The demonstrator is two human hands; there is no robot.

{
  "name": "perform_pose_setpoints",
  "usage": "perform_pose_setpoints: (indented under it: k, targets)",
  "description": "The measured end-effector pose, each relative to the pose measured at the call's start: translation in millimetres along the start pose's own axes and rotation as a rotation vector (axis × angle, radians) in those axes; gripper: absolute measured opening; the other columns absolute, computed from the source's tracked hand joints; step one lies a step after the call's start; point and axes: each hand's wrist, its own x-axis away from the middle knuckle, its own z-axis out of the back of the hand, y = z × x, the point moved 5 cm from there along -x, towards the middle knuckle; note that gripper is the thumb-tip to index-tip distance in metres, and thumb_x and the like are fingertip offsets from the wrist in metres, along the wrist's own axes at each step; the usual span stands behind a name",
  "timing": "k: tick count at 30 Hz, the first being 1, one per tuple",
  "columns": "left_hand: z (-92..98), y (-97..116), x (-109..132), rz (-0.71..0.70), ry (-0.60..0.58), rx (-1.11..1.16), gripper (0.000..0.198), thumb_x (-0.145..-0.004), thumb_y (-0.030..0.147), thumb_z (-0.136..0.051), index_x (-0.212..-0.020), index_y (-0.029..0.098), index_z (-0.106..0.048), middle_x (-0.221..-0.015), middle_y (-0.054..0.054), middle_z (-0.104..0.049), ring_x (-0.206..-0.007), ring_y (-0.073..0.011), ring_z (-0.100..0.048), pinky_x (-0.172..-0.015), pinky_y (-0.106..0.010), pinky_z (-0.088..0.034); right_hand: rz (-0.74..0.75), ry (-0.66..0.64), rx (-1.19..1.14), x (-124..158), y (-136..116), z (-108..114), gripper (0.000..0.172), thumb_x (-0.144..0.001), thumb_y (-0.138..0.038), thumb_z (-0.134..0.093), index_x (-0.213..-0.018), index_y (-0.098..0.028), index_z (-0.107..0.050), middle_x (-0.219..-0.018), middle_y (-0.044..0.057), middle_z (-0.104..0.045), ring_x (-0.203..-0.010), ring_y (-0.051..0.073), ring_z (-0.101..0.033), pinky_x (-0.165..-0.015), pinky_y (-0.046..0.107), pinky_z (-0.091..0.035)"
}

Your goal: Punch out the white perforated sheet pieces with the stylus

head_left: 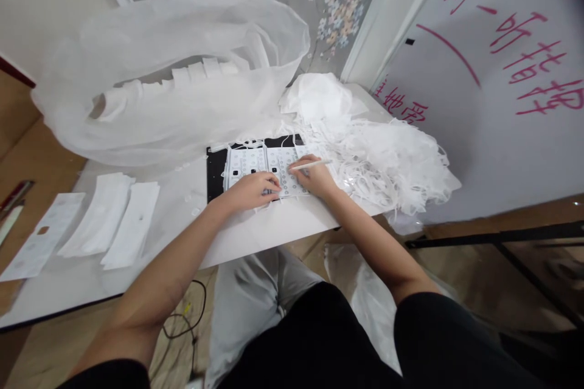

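A white pen-like stick (311, 165) is pinched in my right hand (318, 177), its tip low over white sheets printed with rows of small round marks (249, 161). These sheets lie on a black board (214, 176), and small dark squares show on them. My left hand (255, 191) rests at the near edge of the sheets with its fingers curled together. Whatever is between those fingers is too small to make out. Thin white strips and ties lie along the far edge of the board.
A big translucent bag (182, 115) with white pieces inside fills the back left. White pieces with strings form a heap (383, 158) on the right. Stacks of white strips (98, 216) lie at the left. A whiteboard (493, 152) with red writing stands to the right.
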Motion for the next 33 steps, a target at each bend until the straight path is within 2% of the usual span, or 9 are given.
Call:
perform_pose_setpoints:
  k: [6, 10, 14, 16, 18, 20, 24, 29, 33]
  targets:
    - [-3.9, -7, -2, -0.011, -0.017, 0.040, 0.020, -0.096, 0.034, -0.062, -0.104, 0.025, -0.078, -0.123, -0.004, -0.070, -0.117, -0.0206, -0.063, -0.104, -0.032, -0.047, 0.084, -0.029, 0.341, 5, -21, -6, 0.028, -0.106, -0.019, -0.044, -0.106, -0.018, -0.072, -0.098, 0.012, -0.079, -0.110, 0.026, -0.060, -0.099, 0.042, -0.036]
    - [-3.7, -6, -2, -0.011, -0.023, 0.045, 0.019, -0.096, 0.033, -0.062, -0.103, 0.024, -0.077, -0.121, -0.005, -0.069, -0.115, -0.0211, -0.063, -0.102, -0.032, -0.047, 0.007, 0.029, 0.410, 0, -11, -5, 0.024, -0.101, -0.018, -0.049, -0.104, -0.018, -0.072, -0.091, 0.012, -0.077, -0.106, 0.029, -0.060, -0.096, 0.044, -0.039]
    - [-2.7, -5, -1, -0.016, -0.015, 0.049, 0.022, -0.096, 0.034, -0.061, -0.107, 0.022, -0.077, -0.119, -0.006, -0.069, -0.111, -0.0225, -0.064, -0.096, -0.033, -0.048, -0.122, 0.281, 0.343, -6, 19, 20, 0.022, -0.100, -0.023, -0.050, -0.099, -0.020, -0.072, -0.093, 0.011, -0.075, -0.106, 0.030, -0.061, -0.098, 0.048, -0.043]
    - [-2.8, -6, 0, -0.017, -0.011, 0.051, 0.025, -0.097, 0.035, -0.059, -0.109, 0.022, -0.077, -0.119, -0.007, -0.069, -0.110, -0.0232, -0.064, -0.093, -0.033, -0.048, -0.154, 0.464, 0.243, -4, 32, 37, 0.022, -0.100, -0.028, -0.051, -0.098, -0.020, -0.072, -0.103, 0.011, -0.074, -0.112, 0.030, -0.061, -0.101, 0.049, -0.045]
    - [-3.3, -7, 0, -0.022, -0.008, 0.050, 0.026, -0.098, 0.036, -0.058, -0.110, 0.022, -0.077, -0.119, -0.007, -0.069, -0.109, -0.0237, -0.064, -0.093, -0.034, -0.048, -0.187, 0.571, 0.105, 2, 37, 47, 0.025, -0.100, -0.035, -0.053, -0.098, -0.020, -0.072, -0.108, 0.012, -0.072, -0.110, 0.028, -0.063, -0.096, 0.046, -0.050]
    - [-4.0, -7, 0, -0.033, 0.001, 0.039, 0.026, -0.098, 0.035, -0.058, -0.111, 0.022, -0.077, -0.121, -0.007, -0.069, -0.110, -0.0240, -0.064, -0.094, -0.034, -0.048, -0.214, 0.529, -0.057, 7, 32, 44, 0.026, -0.098, -0.038, -0.055, -0.096, -0.020, -0.072, -0.101, 0.010, -0.073, -0.094, 0.024, -0.067, -0.083, 0.039, -0.054]
    - [-4.5, -6, -1, -0.040, 0.029, -0.004, 0.027, -0.098, 0.033, -0.059, -0.115, 0.022, -0.076, -0.129, -0.008, -0.068, -0.115, -0.0245, -0.064, -0.098, -0.036, -0.048, -0.149, 0.273, -0.296, 25, -10, 21, 0.018, -0.093, -0.032, -0.060, -0.084, -0.020, -0.072, -0.080, 0.004, -0.073, -0.069, 0.016, -0.063, -0.066, 0.030, -0.050]
    - [-5.4, -2, -5, -0.067, 0.007, -0.078, 0.026, -0.099, 0.032, -0.059, -0.110, 0.019, -0.077, -0.122, -0.008, -0.071, -0.109, -0.0234, -0.066, -0.095, -0.034, -0.048, -0.091, 0.101, -0.377, 53, -48, 6, 0.011, -0.085, -0.024, -0.064, -0.080, -0.019, -0.073, -0.075, 0.003, -0.073, -0.064, 0.015, -0.063, -0.062, 0.027, -0.049]
    - [-6.3, 1, -10, -0.078, 0.004, -0.148, 0.022, -0.096, 0.029, -0.062, -0.107, 0.020, -0.078, -0.118, -0.007, -0.072, -0.107, -0.0227, -0.066, -0.089, -0.032, -0.048, -0.041, 0.129, -0.324, 57, -55, 11, 0.012, -0.086, -0.028, -0.066, -0.084, -0.019, -0.075, -0.081, 0.006, -0.077, -0.076, 0.019, -0.071, -0.074, 0.029, -0.053]
